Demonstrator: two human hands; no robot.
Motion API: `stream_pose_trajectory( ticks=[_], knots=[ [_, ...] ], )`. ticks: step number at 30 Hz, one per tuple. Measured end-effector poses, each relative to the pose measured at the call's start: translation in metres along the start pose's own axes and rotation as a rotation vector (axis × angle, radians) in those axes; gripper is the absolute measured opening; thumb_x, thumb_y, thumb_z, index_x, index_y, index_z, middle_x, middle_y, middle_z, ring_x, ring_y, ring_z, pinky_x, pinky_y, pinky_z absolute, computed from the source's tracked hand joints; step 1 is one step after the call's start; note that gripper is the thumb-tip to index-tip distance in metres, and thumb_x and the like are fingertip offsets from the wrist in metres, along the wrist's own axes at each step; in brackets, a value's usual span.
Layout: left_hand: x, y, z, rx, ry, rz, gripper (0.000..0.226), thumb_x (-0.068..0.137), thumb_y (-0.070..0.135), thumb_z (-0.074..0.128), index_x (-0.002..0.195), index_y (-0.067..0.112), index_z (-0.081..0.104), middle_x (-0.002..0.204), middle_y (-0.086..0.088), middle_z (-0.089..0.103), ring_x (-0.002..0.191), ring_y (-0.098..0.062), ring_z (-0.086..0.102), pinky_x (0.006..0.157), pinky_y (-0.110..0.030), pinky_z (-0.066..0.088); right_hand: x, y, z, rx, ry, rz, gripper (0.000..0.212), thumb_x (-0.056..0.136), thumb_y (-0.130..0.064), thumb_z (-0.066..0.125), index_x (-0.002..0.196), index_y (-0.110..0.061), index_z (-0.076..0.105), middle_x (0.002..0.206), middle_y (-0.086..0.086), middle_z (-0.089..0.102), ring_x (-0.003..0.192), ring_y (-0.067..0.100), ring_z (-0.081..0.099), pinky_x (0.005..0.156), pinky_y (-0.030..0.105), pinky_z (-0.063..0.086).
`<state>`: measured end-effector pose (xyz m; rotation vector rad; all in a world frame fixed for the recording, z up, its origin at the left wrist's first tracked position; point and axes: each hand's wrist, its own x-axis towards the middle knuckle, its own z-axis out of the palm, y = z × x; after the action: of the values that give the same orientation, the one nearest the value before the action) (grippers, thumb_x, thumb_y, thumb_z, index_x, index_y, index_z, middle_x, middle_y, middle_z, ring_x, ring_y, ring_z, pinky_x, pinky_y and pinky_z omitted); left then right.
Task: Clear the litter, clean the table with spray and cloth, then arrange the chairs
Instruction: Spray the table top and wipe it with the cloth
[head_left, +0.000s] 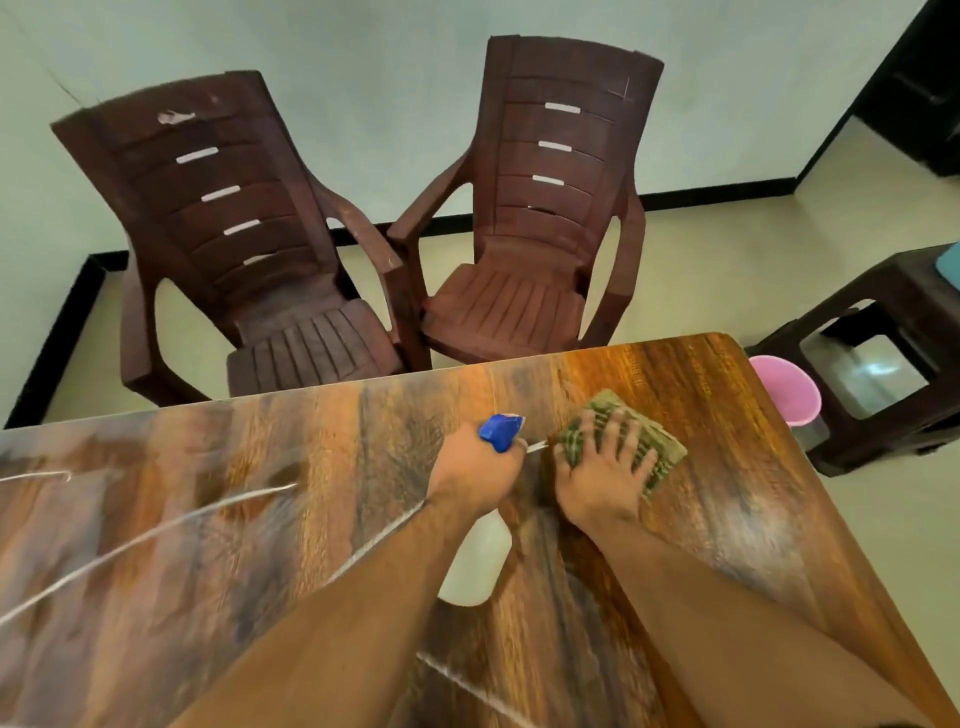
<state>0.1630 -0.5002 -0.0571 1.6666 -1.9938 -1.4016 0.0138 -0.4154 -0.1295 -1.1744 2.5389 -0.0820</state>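
Near the frame's centre, the left hand (480, 467) has its grip clenched round a spray bottle (485, 540), blue nozzle aimed up-frame, probably to wet the tabletop (234, 519) ahead of wiping. Just right of it, the right hand (605, 475) presses a folded green cloth (660, 447) flat with spread fingers, grip released. Two brown plastic chairs (519, 234) stand at the upper frame, not yet arranged.

Both bare forearms reach forward side by side. The left hand (475, 475) is curled in a grip; the right hand (602, 473) lies flat, palm down, fingers spread.
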Motion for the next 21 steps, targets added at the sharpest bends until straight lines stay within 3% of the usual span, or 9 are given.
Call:
stream_pose_trajectory(
  ticks=[3,4,7,8,11,12,16,20,21],
  knots=[
    [0.003,-0.004,-0.008,-0.003,0.001,0.009,0.023,0.094,0.028,0.066,0.076,0.024,0.052,0.073,0.000,0.056,0.066,-0.014,0.054,0.067,-0.031,0.051,0.021,-0.009,-0.008,-0.114,-0.116,-0.527,0.065,0.102,-0.055,0.023,0.157,-0.039,-0.007,0.167,-0.003,-0.016,0.152,0.023,-0.021,0.119,0.049,-0.018],
    [0.004,-0.006,-0.012,0.002,0.011,0.008,0.024,0.094,0.027,0.066,0.075,0.023,0.052,0.072,0.000,0.055,0.066,-0.014,0.053,0.066,-0.032,0.050,0.035,-0.006,-0.013,-0.124,-0.117,-0.536,0.064,0.103,-0.055,0.023,0.158,-0.040,-0.005,0.167,-0.005,-0.015,0.152,0.021,-0.020,0.120,0.049,-0.016],
    [0.007,-0.016,-0.021,0.021,0.017,-0.003,0.020,0.093,0.027,0.066,0.078,0.021,0.054,0.071,-0.002,0.056,0.065,-0.014,0.054,0.062,-0.027,0.047,0.055,-0.021,-0.015,-0.021,-0.004,-0.118,0.065,0.102,-0.056,0.019,0.159,-0.035,-0.004,0.168,0.001,-0.014,0.153,0.028,-0.016,0.119,0.054,-0.014],
    [0.009,-0.018,-0.024,0.020,0.009,-0.001,0.019,0.092,0.027,0.066,0.078,0.020,0.055,0.070,-0.002,0.056,0.064,-0.014,0.054,0.061,-0.027,0.047,0.057,-0.035,-0.014,-0.037,-0.004,-0.118,0.066,0.102,-0.057,0.019,0.159,-0.034,-0.006,0.167,0.003,-0.017,0.152,0.031,-0.017,0.117,0.055,-0.016],
    [0.011,-0.023,-0.031,0.014,0.007,0.034,0.017,0.088,0.024,0.067,0.076,0.017,0.058,0.065,-0.001,0.055,0.059,-0.013,0.051,0.059,-0.028,0.044,0.069,-0.054,-0.015,-0.141,-0.136,-0.534,0.066,0.102,-0.058,0.023,0.158,-0.037,-0.006,0.167,0.000,-0.016,0.152,0.027,-0.018,0.120,0.054,-0.015],
    [0.010,-0.023,-0.032,0.007,0.010,0.034,0.017,0.088,0.023,0.067,0.076,0.016,0.058,0.065,0.000,0.055,0.059,-0.013,0.050,0.059,-0.029,0.044,0.077,-0.053,-0.021,-0.157,-0.160,-0.577,0.066,0.102,-0.058,0.023,0.159,-0.038,-0.004,0.167,-0.002,-0.014,0.153,0.025,-0.017,0.121,0.053,-0.013],
    [0.002,-0.030,-0.035,-0.013,0.004,0.004,0.014,0.091,0.027,0.066,0.082,0.019,0.058,0.071,0.000,0.056,0.066,-0.014,0.056,0.062,-0.026,0.045,0.090,-0.065,-0.020,-0.017,-0.038,-0.091,0.066,0.102,-0.057,0.021,0.160,-0.033,-0.002,0.168,0.003,-0.012,0.153,0.031,-0.014,0.119,0.058,-0.013],
    [-0.006,-0.038,-0.038,-0.016,0.005,0.024,0.028,0.090,0.024,0.066,0.067,0.020,0.051,0.056,0.006,0.047,0.053,-0.011,0.044,0.054,-0.026,0.038,0.062,-0.066,-0.011,-0.165,-0.177,-0.597,0.065,0.103,-0.056,0.027,0.158,-0.038,-0.003,0.166,-0.004,-0.017,0.152,0.024,-0.019,0.118,0.051,-0.016],
    [-0.011,-0.040,-0.038,-0.018,0.002,0.019,0.030,0.090,0.024,0.066,0.066,0.020,0.049,0.055,0.006,0.046,0.053,-0.012,0.043,0.054,-0.026,0.037,0.057,-0.054,-0.013,-0.177,-0.185,-0.621,0.064,0.103,-0.056,0.027,0.158,-0.040,-0.002,0.166,-0.006,-0.017,0.152,0.022,-0.019,0.119,0.050,-0.017]
  ],
)
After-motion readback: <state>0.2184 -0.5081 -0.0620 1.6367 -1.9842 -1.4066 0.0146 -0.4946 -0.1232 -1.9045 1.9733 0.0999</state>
